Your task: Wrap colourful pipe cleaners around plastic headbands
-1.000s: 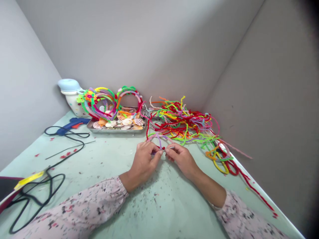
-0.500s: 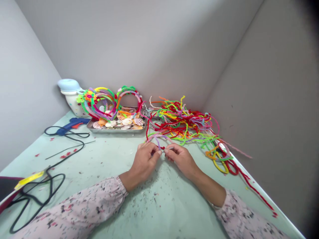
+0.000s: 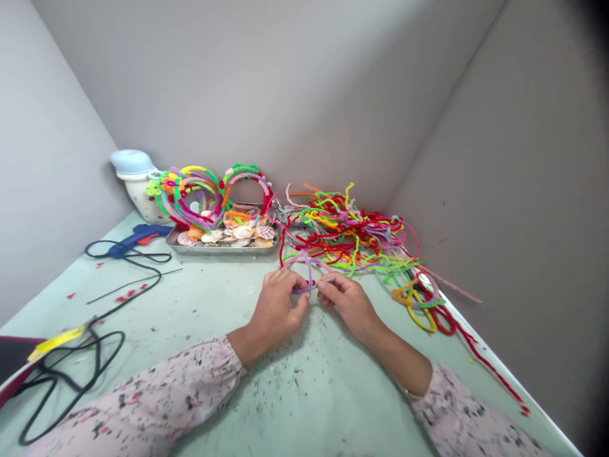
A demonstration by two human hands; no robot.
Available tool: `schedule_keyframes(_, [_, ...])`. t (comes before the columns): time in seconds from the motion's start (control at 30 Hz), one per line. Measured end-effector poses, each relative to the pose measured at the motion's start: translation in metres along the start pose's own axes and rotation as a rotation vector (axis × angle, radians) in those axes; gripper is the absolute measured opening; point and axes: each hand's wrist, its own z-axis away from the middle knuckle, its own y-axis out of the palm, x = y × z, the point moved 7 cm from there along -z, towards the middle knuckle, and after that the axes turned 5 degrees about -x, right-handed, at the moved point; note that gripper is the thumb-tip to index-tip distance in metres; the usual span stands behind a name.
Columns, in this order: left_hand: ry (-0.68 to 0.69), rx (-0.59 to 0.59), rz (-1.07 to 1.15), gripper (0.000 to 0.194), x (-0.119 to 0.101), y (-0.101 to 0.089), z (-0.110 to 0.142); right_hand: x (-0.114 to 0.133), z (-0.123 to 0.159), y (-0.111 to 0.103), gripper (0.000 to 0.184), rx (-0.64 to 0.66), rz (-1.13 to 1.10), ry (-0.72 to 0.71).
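Left hand (image 3: 278, 304) pinches a lilac pipe cleaner (image 3: 309, 271); right hand (image 3: 349, 304) pinches a thin grey end (image 3: 328, 279) just beside it, steadied close, below the pipe-cleaner heap (image 3: 347, 238).

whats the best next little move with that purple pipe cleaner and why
Probably a single twist: while the left hand pinches the lilac pipe cleaner, the right hand could wrap the thin grey strand once around it. The two meet at the fingertips, and the loose pile of coloured pipe cleaners lies just behind, so a small turn seems least likely to snag it.
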Motion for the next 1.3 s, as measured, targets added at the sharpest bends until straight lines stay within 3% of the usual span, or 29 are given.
schedule_keyframes(0.6, [-0.047,0.009,-0.019,0.003,0.0019,0.0006,-0.0002,-0.0027,0.0004,0.0003,0.024,0.006,0.031,0.008])
schedule_keyframes(1.0, [0.055,-0.077,-0.006,0.006,-0.0039,-0.0036,0.0014,-0.0028,-0.0002,-0.0002,0.024,-0.007,-0.023,0.018])
schedule_keyframes(1.3, [0.115,-0.054,-0.022,0.011,-0.0077,-0.0036,0.0013,-0.0023,-0.0005,-0.0004,0.026,-0.006,-0.012,0.023])
